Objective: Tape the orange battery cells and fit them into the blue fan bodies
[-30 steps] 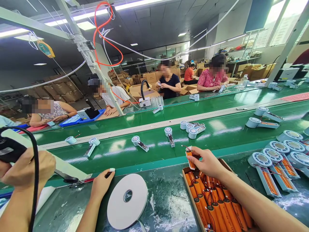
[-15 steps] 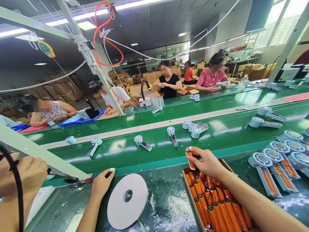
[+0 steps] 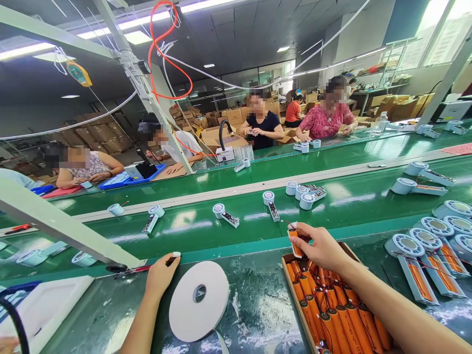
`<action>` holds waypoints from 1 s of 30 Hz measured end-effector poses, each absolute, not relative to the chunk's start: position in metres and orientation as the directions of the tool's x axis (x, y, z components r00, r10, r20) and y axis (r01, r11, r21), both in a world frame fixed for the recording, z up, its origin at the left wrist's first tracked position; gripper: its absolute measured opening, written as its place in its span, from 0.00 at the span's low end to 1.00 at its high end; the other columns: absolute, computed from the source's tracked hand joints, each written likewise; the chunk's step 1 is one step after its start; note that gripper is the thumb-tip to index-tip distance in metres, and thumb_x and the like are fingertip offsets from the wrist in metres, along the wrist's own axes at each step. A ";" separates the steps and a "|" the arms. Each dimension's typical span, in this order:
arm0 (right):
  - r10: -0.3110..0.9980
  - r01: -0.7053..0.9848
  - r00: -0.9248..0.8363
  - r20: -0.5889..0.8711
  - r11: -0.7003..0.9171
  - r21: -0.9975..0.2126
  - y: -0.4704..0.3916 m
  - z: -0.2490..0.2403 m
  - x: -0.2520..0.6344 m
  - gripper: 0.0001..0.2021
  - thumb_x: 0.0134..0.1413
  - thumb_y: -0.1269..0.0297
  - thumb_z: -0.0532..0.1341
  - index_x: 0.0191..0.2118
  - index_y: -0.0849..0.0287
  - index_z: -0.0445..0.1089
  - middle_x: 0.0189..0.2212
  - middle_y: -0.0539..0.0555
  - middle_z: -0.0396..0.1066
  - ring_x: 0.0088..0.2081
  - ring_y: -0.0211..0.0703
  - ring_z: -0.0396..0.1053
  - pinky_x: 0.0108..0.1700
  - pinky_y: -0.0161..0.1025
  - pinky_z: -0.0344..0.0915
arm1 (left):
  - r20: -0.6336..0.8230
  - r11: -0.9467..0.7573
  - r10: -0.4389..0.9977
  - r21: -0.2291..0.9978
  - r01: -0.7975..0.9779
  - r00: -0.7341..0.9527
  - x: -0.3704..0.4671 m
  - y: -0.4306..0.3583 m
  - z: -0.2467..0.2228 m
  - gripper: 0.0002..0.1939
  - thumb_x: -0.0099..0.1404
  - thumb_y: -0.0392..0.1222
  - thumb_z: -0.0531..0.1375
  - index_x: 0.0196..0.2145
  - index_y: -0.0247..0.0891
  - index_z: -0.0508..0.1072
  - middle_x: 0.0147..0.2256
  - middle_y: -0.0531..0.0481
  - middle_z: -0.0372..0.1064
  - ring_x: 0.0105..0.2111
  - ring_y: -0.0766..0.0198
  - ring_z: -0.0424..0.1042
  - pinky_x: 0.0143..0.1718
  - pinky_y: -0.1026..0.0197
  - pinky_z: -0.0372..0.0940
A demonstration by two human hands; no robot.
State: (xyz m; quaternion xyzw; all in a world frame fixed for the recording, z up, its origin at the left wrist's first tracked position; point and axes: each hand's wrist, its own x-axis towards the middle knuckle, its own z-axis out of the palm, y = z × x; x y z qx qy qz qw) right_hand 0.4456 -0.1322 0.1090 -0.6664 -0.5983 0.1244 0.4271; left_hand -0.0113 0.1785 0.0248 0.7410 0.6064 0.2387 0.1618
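Observation:
My right hand (image 3: 319,248) pinches an orange battery cell (image 3: 295,242) with a thin wire and a small connector at its top. It holds the cell above the back end of an open cardboard box (image 3: 298,310), where several similar orange cells (image 3: 341,319) with wires lie in rows. At the workbench's far edge, my left hand (image 3: 162,275) rests with its fingers curled and thumb and forefinger together. A white covering shows on a fingertip; whatever they may hold is hidden. A large roll of white tape (image 3: 187,312) lies flat between my hands, its loose end towards me.
Light-blue round-headed housings (image 3: 424,239) with orange cells stand at right. More housings (image 3: 225,215) lie along the green conveyor (image 3: 191,236). Red-handled scissors (image 3: 129,269) lie by a slanting metal post (image 3: 70,223). A white tray (image 3: 62,307) is at left; several people sit across the belt.
The view has shifted slightly left. Another person's hand has left the left foreground, uncovering the tray and housings. A person opposite has let go of a light-blue piece. My hands keep their poses.

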 end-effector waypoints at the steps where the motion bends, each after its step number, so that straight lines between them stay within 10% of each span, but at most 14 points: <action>1: 0.904 0.690 0.254 0.344 0.080 -0.719 -0.132 0.108 0.446 0.17 0.69 0.50 0.57 0.54 0.53 0.73 0.36 0.53 0.81 0.35 0.48 0.78 0.34 0.39 0.70 | 0.162 -0.212 0.976 0.525 0.824 0.147 -0.011 0.177 0.025 0.24 0.63 0.57 0.56 0.47 0.41 0.82 0.53 0.46 0.79 0.56 0.46 0.75 0.57 0.52 0.69; 30: 0.906 0.662 0.256 0.337 0.091 -0.744 -0.135 0.111 0.448 0.15 0.69 0.53 0.59 0.54 0.52 0.72 0.38 0.51 0.82 0.38 0.46 0.79 0.35 0.37 0.68 | 0.140 -0.186 0.981 0.501 0.845 0.133 -0.014 0.186 0.016 0.25 0.63 0.58 0.57 0.49 0.41 0.82 0.54 0.46 0.78 0.55 0.45 0.76 0.58 0.50 0.69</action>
